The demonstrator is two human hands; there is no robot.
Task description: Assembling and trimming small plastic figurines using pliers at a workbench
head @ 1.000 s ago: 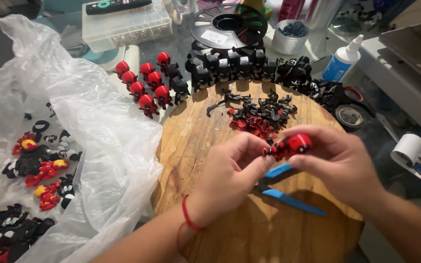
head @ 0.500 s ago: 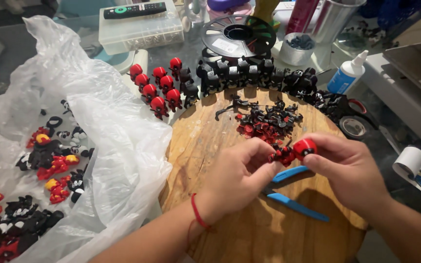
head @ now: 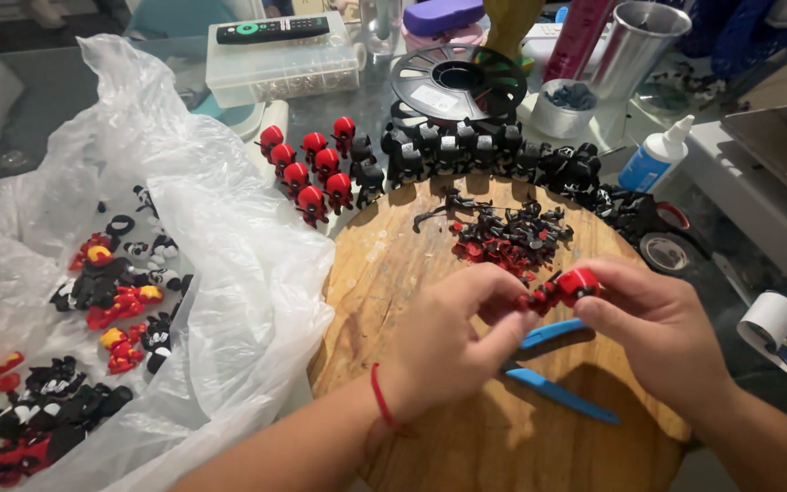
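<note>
Both my hands meet over a round wooden board (head: 466, 428). My right hand (head: 662, 333) pinches a small red and black toy figure (head: 568, 288) by its red head. My left hand (head: 453, 337), with a red string on the wrist, grips the figure's black lower part with its fingertips. Just beyond the hands lies a heap of loose red and black parts (head: 512, 237). Blue-handled pliers (head: 557, 364) lie on the board under my hands.
Rows of red-headed figures (head: 313, 173) and black figures (head: 485, 150) line the board's far rim. A clear plastic bag (head: 120, 301) with more figures lies to the left. A glue bottle (head: 653, 159), empty spool (head: 457, 82), metal cup (head: 635, 41) and tape roll (head: 769, 319) surround.
The hands stay together on the figure with small finger shifts. The view has tilted, so the board and hands sit slightly lower and to the right in the picture.
</note>
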